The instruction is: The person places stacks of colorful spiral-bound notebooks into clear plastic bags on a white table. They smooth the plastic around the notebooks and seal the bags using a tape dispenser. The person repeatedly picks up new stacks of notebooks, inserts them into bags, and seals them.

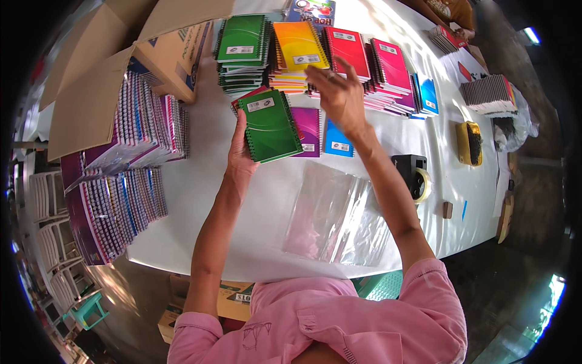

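White table point(200, 200), broad, filling the middle of the view. At the upper left, open brown cardboard box point(176, 51) with flaps spread wide. Down the left edge, long leaning rows of spiral notebooks point(130, 176), spines up, too many to count. Along the far edge, four main stacks of notebooks, each top cover bearing a small white rectangular label: green stack point(242, 45), orange stack point(298, 48), red stack point(347, 51), pink stack point(391, 64); just beside the pink one, a lower blue notebook point(429, 94). At the near middle, pile of clear plastic sleeves point(336, 218), flat and glossy. To the right, black tape dispenser point(412, 176) and a yellow tray point(468, 142); further right, one dark bundle of notebooks point(490, 94).

Flat on the table, one purple notebook point(308, 130) and one small blue notebook point(338, 139), side by side.

Left hand point(239, 158) gripping a green notebook point(270, 124) by its spiral edge, tilted, white label near its top, a red cover showing behind. Right hand point(339, 94) empty, fingers spread, raised before the orange and red stacks.
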Demonstrator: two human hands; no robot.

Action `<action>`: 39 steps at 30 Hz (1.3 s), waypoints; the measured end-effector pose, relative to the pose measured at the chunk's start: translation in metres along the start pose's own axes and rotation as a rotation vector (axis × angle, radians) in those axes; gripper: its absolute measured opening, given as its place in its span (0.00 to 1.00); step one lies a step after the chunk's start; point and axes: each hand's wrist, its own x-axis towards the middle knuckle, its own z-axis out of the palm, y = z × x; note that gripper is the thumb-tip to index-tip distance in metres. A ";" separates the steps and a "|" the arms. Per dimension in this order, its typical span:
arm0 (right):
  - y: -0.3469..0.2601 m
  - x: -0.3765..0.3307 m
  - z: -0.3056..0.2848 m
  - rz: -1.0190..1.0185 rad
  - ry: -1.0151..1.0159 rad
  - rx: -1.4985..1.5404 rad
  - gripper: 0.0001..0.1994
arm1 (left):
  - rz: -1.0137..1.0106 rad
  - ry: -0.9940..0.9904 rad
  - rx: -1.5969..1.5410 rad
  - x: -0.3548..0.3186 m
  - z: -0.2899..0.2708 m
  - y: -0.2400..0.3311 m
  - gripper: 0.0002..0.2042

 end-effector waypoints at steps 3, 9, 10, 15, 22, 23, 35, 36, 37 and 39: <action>-0.023 0.001 -0.009 -0.041 0.104 -0.041 0.12 | 0.007 -0.008 0.000 0.006 0.003 -0.016 0.27; 0.024 0.019 0.013 -0.076 -0.071 -0.133 0.14 | -0.021 -0.028 0.056 0.012 0.020 -0.032 0.28; 0.031 0.022 0.010 -0.118 -0.015 -0.095 0.15 | -0.026 -0.036 0.063 0.012 0.022 -0.031 0.27; -0.007 0.006 -0.038 -0.113 0.097 -0.039 0.09 | -0.005 -0.134 -0.039 0.008 0.023 -0.028 0.27; 0.005 -0.027 -0.050 0.101 -0.008 0.031 0.16 | -0.164 -0.050 -0.022 0.014 0.015 -0.043 0.24; 0.022 -0.017 -0.043 0.163 0.086 -0.078 0.20 | -0.161 -0.008 -0.027 0.013 0.017 -0.047 0.24; -0.039 -0.080 -0.081 -0.069 -0.273 0.087 0.12 | -0.242 -0.455 -0.083 0.029 0.022 -0.076 0.39; -0.030 -0.082 -0.080 -0.043 -0.199 0.184 0.17 | -0.209 -0.352 -0.040 0.025 0.024 -0.078 0.37; -0.007 -0.079 -0.076 0.069 -0.092 0.032 0.16 | -0.172 -0.248 0.004 0.023 0.026 -0.079 0.35; 0.060 -0.060 -0.074 0.451 0.105 -0.112 0.15 | -0.183 -0.268 -0.032 0.020 0.034 -0.082 0.32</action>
